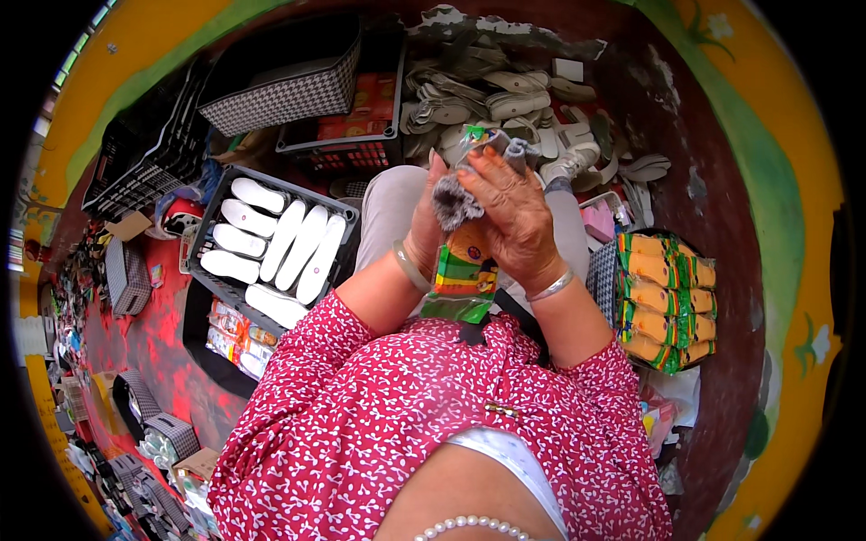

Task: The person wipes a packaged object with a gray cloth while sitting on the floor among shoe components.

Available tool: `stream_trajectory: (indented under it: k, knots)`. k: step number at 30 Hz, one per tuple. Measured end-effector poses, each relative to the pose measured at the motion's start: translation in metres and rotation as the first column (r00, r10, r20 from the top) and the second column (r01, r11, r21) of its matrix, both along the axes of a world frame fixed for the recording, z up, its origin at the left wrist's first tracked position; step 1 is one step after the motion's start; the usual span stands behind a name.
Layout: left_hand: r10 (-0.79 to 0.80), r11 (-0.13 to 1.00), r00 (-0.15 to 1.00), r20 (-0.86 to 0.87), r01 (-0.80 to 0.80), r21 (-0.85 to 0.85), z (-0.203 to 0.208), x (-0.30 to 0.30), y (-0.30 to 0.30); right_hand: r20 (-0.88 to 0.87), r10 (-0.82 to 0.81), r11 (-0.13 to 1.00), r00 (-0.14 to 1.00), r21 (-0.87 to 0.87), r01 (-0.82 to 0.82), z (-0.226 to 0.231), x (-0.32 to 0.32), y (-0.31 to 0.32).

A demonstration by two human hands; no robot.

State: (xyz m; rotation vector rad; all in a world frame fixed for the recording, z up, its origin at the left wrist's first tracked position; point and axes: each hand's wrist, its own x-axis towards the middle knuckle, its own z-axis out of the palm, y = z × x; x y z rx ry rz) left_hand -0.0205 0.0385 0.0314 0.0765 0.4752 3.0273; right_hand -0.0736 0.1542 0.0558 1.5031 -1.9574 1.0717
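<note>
The right hand [517, 209] clasps fuzzy grey cloth [454, 204] beyond an orange-and-green packet [464, 281], its long axis slanting chestward between both wrists, the left hand's [422, 221] grip hidden.

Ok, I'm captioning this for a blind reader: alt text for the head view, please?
A person's left hand and right hand meet around a fuzzy grey cloth, with a green and orange packet just below. On the left, a dark crate holds white insoles; on the right, a checked basket holds yellow packets.
</note>
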Motion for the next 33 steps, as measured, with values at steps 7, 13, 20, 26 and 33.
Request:
stream_trajectory:
  k: [7,13,20,26,33]
  knots:
    - [-0.165,0.955,0.977,-0.132,0.125,-0.270,-0.014,0.008,-0.007,0.062,-0.082,0.993,0.995,-0.081,0.087,0.008,-0.032,-0.002]
    - [-0.188,0.949,0.977,-0.104,0.154,-0.274,-0.009,0.001,-0.011,0.512,-0.231,0.966,0.827,0.021,0.256,0.006,-0.068,0.019]
    - [-0.096,0.962,0.995,-0.040,0.082,-0.259,-0.007,-0.003,-0.015,0.321,-0.120,0.968,0.939,-0.173,0.183,0.015,-0.031,0.029]
    - [-0.226,0.726,0.974,-0.024,0.152,-0.671,-0.028,0.002,-0.014,0.151,-0.035,0.995,0.988,-0.085,0.048,0.008,-0.025,0.010]
    - [-0.150,0.788,0.984,-0.091,0.063,-0.613,-0.011,-0.001,-0.006,0.638,-0.081,0.954,0.766,-0.172,0.244,-0.003,-0.084,0.023]
